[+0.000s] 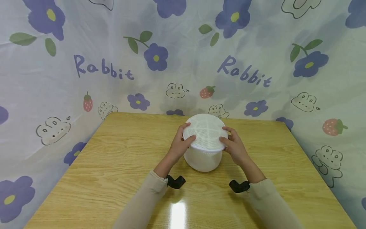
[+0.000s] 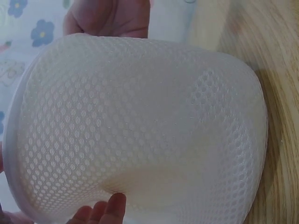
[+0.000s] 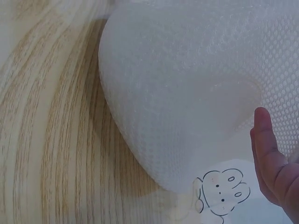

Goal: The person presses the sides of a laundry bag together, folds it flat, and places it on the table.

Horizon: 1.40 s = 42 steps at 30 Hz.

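Observation:
A white mesh laundry bag (image 1: 205,132), round and stiff-walled with a wide flat top, stands upright on the table. My left hand (image 1: 180,143) grips its upper rim from the left, thumb on the top and fingers around the side. From the right, my right hand (image 1: 235,147) holds the same rim, its thumb and a finger on the top edge. In the left wrist view, fingertips (image 2: 117,205) press a dent into the mesh wall (image 2: 140,116). The right wrist view shows fingers (image 3: 266,135) against the side of the bag (image 3: 154,93).
The wooden table (image 1: 137,143) runs to a fabric backdrop (image 1: 183,70) printed with flowers, rabbits and strawberries, which also hangs at both sides. Black camera mounts (image 1: 175,182) sit at both wrists, just above the tabletop. A bright reflection lies near the front.

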### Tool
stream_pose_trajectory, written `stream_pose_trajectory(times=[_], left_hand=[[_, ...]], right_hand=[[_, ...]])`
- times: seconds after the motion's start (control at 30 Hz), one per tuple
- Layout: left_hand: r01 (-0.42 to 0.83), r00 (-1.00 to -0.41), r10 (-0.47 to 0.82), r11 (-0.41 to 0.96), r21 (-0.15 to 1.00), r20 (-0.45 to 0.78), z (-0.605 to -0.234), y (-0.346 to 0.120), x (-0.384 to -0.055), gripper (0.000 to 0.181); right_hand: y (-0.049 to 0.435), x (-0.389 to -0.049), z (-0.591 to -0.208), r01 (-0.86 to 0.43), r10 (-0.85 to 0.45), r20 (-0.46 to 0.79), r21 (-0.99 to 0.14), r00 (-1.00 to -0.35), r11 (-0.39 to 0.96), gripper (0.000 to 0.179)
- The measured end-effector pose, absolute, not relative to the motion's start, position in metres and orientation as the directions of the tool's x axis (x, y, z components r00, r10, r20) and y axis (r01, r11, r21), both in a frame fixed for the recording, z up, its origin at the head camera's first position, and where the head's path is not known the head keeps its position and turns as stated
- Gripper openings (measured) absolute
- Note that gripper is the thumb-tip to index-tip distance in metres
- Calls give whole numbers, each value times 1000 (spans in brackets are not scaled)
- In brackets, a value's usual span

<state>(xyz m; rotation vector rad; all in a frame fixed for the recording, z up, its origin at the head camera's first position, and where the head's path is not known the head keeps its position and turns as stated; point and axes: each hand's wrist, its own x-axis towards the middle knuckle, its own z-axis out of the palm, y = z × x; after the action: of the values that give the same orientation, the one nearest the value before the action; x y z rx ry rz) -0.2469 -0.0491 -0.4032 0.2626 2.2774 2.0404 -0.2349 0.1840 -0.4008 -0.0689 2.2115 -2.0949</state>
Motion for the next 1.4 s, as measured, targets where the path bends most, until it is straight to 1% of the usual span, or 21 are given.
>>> stream_pose_trajectory(times=[0.3, 0.47, 0.7, 0.93, 1.23, 1.4], left_hand=[[54, -986, 163, 85, 995, 39, -403, -48, -247, 58], [47, -987, 158, 103, 994, 31, -400, -48, -246, 61], [37, -988, 151, 94, 995, 22, -400, -48, -246, 63], [9, -989, 148, 101, 995, -6, -399, -48, -248, 65], [-18, -990, 139, 131, 991, -36, -399, -48, -251, 68], [-8, -992, 120, 125, 992, -23, -404, -46, -251, 66]], right_hand=[[180, -236, -402, 55, -88, -59, -998, -994, 41, 54], [177, -237, -403, 67, -76, -69, -997, -995, 36, 54], [172, -237, -402, 78, -80, -79, -997, -994, 5, 55], [169, -237, -401, 85, -81, -84, -996, -993, -16, 55], [167, -238, -402, 97, -76, -96, -995, -992, -9, 54], [167, -237, -402, 112, -76, -110, -994, -991, -18, 54]])
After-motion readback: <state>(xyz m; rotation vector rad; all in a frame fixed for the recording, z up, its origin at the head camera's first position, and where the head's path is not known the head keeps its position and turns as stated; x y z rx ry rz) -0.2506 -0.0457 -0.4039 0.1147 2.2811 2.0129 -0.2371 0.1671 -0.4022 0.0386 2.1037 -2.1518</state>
